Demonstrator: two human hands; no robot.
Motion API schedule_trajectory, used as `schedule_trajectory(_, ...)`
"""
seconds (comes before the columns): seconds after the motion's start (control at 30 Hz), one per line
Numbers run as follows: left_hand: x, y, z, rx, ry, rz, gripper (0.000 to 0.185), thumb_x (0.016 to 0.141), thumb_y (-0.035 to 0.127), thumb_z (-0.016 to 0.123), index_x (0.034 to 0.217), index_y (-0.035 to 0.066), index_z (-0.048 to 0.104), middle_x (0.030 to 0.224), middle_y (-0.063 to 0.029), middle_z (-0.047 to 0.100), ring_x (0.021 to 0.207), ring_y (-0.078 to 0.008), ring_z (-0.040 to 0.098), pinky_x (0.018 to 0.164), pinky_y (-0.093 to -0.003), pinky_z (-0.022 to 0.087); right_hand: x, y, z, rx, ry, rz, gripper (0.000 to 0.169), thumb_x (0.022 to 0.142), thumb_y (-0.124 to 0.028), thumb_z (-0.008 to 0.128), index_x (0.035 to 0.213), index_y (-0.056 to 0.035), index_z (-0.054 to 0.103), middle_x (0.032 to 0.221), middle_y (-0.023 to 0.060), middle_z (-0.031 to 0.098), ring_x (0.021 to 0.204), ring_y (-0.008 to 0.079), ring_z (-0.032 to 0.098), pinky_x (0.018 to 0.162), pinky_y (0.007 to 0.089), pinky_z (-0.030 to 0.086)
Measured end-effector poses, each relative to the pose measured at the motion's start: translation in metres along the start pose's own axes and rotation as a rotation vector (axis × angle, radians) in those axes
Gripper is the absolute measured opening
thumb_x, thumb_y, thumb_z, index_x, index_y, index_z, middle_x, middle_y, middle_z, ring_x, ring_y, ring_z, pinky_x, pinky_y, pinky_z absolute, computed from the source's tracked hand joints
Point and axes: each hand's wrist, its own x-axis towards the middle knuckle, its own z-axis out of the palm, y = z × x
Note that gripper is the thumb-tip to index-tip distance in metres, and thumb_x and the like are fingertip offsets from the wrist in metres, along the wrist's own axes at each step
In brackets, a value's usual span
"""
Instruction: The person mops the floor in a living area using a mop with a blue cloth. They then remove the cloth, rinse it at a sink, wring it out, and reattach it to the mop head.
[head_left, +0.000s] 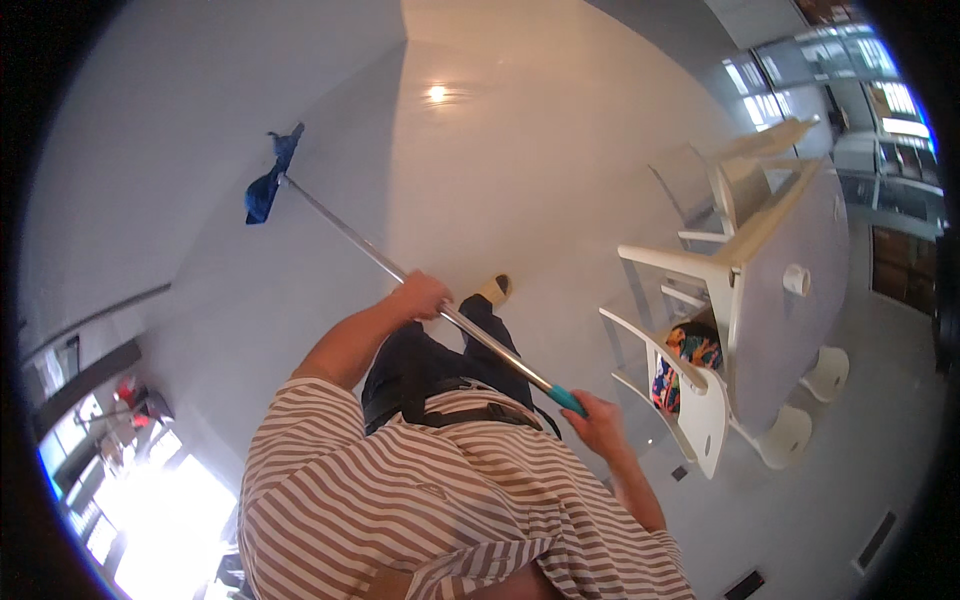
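Observation:
My left hand (421, 295) grips the middle of a metal mop pole (352, 234). Around the teal end of the same pole my right hand (596, 421) is closed, near my waist. The pole slants away to the upper left, where a blue mop head (271, 176) rests against a grey surface; whether that is the floor or the foot of the wall I cannot tell. One beige shoe (496, 289) of mine shows beyond the pole.
On the right stands a table (787, 300) with a white mug (796, 280) on it. White chairs (709, 427) surround it, one holding a colourful patterned cloth (686, 360). A wall corner rises at the top; bright windows (172, 517) lie lower left.

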Motion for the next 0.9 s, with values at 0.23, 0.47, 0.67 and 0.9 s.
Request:
schedule_trajectory(0.23, 0.238, 0.296, -0.061, -0.185, -0.131, 0.388, 0.018, 0.07, 0.019, 0.071, 0.087, 0.013, 0.069, 0.082, -0.0119, 0.068, 0.087, -0.036, 0.067, 0.07, -0.05, 0.053, -0.093, 0.164, -0.265, -0.116, 0.134, 0.237, 0.021, 0.075, -0.016, 0.076, 0.091, -0.0069, 0.068, 0.074, 0.0125, 0.064, 0.066, 0.032, 0.064, 0.063, 0.0387, 0.051)
schedule_trajectory(0.47, 0.36, 0.452, -0.057, -0.157, -0.202, 0.565, 0.029, 0.07, 0.013, 0.065, 0.098, 0.018, 0.072, 0.098, -0.0073, 0.071, 0.098, -0.0316, 0.067, 0.076, -0.0489, 0.052, -0.162, 0.191, -0.35, -0.112, 0.078, 0.664, 0.022, 0.077, -0.016, 0.072, 0.09, -0.0001, 0.065, 0.069, 0.0146, 0.06, 0.057, 0.029, 0.056, 0.057, 0.0383, 0.045)
schedule_trajectory(0.67, 0.373, 0.339, -0.137, -0.267, 0.011, 0.517, 0.047, 0.069, 0.012, 0.067, 0.114, 0.025, 0.07, 0.098, -0.0066, 0.072, 0.092, -0.0311, 0.068, 0.084, -0.0472, 0.049, -0.028, 0.083, -0.385, -0.16, -0.032, 0.57, 0.024, 0.08, -0.018, 0.071, 0.095, -0.0008, 0.063, 0.068, 0.0166, 0.059, 0.06, 0.0345, 0.057, 0.059, 0.0412, 0.046)
schedule_trajectory(0.9, 0.354, 0.133, -0.23, -0.122, 0.194, 0.091, 0.045, 0.072, 0.01, 0.069, 0.115, 0.022, 0.07, 0.097, -0.0141, 0.071, 0.09, -0.0353, 0.067, 0.078, -0.0467, 0.052, 0.174, 0.1, -0.342, -0.02, -0.123, 0.16, 0.03, 0.087, -0.033, 0.07, 0.1, -0.0075, 0.061, 0.077, 0.0189, 0.066, 0.075, 0.0412, 0.065, 0.065, 0.0499, 0.051)
